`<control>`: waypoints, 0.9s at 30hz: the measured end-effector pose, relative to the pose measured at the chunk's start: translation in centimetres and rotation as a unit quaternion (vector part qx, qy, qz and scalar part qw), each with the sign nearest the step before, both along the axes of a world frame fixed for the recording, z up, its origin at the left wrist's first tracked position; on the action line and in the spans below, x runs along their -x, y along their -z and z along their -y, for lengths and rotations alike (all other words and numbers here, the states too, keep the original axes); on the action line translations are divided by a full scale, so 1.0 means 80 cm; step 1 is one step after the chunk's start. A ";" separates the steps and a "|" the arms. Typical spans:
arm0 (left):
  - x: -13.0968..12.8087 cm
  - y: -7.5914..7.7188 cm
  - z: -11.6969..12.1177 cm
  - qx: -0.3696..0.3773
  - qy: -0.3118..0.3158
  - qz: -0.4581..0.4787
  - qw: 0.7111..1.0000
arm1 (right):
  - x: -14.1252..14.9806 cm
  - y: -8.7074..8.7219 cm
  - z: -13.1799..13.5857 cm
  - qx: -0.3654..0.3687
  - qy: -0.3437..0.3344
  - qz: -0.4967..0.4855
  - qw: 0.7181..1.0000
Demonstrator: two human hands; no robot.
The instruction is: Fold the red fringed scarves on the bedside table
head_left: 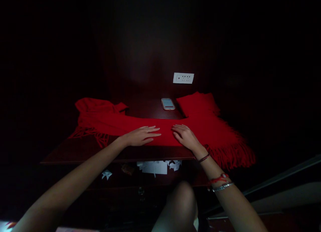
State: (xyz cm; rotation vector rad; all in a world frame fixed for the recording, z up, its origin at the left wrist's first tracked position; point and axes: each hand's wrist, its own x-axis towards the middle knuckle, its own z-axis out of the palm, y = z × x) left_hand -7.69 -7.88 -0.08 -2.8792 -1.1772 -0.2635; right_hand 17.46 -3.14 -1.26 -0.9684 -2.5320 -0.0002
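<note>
A red fringed scarf [165, 125] stretches across a dark wooden tabletop [145, 153]. Its left end is bunched, with tassels hanging toward the front, while the right end lies wide with a long fringe over the edge. On the scarf's middle band, my left hand [141, 136] rests flat with its fingers spread, a ring on one finger. My right hand [186, 136] lies on the same band a little to the right, palm down, fingers extended and slightly bent. Neither hand grips the cloth. A folded red part [198, 104] sits behind the right side.
Behind the scarf lies a phone [168, 104], below a white wall socket [183, 78]. Under the tabletop, a shelf holds white papers [154, 167] and a crumpled scrap [107, 174]. My knee [184, 195] is close beneath. The surroundings are very dark.
</note>
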 end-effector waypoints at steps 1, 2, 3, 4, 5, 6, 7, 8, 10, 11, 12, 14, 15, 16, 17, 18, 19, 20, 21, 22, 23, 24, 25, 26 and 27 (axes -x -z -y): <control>0.001 0.003 -0.001 0.014 0.006 -0.010 1.000 | 0.000 -0.002 0.003 -0.003 -0.011 -0.014 1.000; 0.001 0.006 -0.003 0.024 0.008 -0.015 1.000 | 0.000 -0.005 0.007 0.000 -0.025 -0.024 0.999; 0.002 0.007 -0.004 0.030 0.008 -0.017 0.999 | -0.001 -0.006 0.011 0.010 -0.041 -0.030 0.999; 0.003 0.008 -0.005 0.032 0.007 -0.017 0.999 | -0.001 -0.007 0.016 0.023 -0.056 -0.033 0.998; 0.003 0.008 -0.004 0.031 0.007 -0.016 0.999 | -0.002 -0.008 0.020 0.036 -0.068 -0.035 0.996; 0.002 0.007 -0.003 0.026 0.007 -0.013 1.000 | -0.003 -0.008 0.023 0.047 -0.076 -0.036 0.995; 0.002 0.004 -0.001 0.016 0.005 -0.009 1.000 | -0.004 -0.007 0.026 0.055 -0.080 -0.037 0.995; 0.001 0.001 0.001 0.002 0.001 -0.004 1.000 | -0.004 -0.007 0.027 0.060 -0.082 -0.037 0.994; 0.000 -0.007 0.008 -0.032 -0.023 0.009 0.999 | -0.005 -0.006 0.029 0.066 -0.084 -0.031 0.994; 0.001 -0.010 0.012 -0.048 -0.040 0.015 0.998 | -0.004 -0.005 0.029 0.067 -0.087 -0.024 0.994; 0.002 -0.012 0.016 -0.059 -0.056 0.018 0.996 | -0.004 -0.005 0.028 0.065 -0.092 -0.017 0.993; 0.008 -0.015 0.025 -0.056 -0.070 0.012 0.996 | -0.002 -0.006 0.027 0.054 -0.105 -0.004 0.993; 0.013 -0.016 0.030 -0.046 -0.069 0.006 0.997 | -0.002 -0.006 0.027 0.047 -0.110 0.002 0.993; 0.020 -0.017 0.034 -0.034 -0.064 -0.001 0.997 | -0.002 -0.007 0.027 0.039 -0.112 0.006 0.993; 0.026 -0.018 0.039 -0.024 -0.059 -0.008 0.998 | -0.001 -0.007 0.027 0.031 -0.112 0.007 0.993; 0.034 -0.019 0.044 -0.017 -0.055 -0.015 0.998 | -0.001 -0.008 0.028 0.023 -0.112 0.008 0.993; 0.041 -0.020 0.049 -0.013 -0.054 -0.022 0.998 | -0.001 -0.008 0.028 0.015 -0.115 0.006 0.993; 0.049 -0.021 0.052 -0.011 -0.053 -0.029 0.998 | -0.001 -0.008 0.029 0.007 -0.121 0.003 0.993; 0.055 -0.023 0.055 -0.009 -0.054 -0.038 0.998 | 0.001 -0.008 0.029 -0.002 -0.129 -0.001 0.992; 0.061 -0.024 0.057 -0.008 -0.058 -0.048 0.997 | 0.003 -0.007 0.030 -0.011 -0.140 -0.005 0.990; 0.065 -0.025 0.058 -0.009 -0.064 -0.057 0.996 | 0.006 -0.006 0.032 -0.020 -0.154 -0.008 0.988; 0.068 -0.024 0.058 -0.011 -0.071 -0.067 0.995 | 0.011 -0.006 0.034 -0.028 -0.169 -0.008 0.985; 0.070 -0.024 0.057 -0.015 -0.077 -0.076 0.994 | 0.017 -0.005 0.036 -0.036 -0.183 -0.005 0.982; 0.070 -0.022 0.055 -0.022 -0.082 -0.086 0.993 | 0.025 -0.005 0.039 -0.044 -0.195 -0.001 0.980; 0.069 -0.020 0.054 -0.033 -0.087 -0.094 0.991 | 0.032 -0.005 0.041 -0.051 -0.204 0.004 0.978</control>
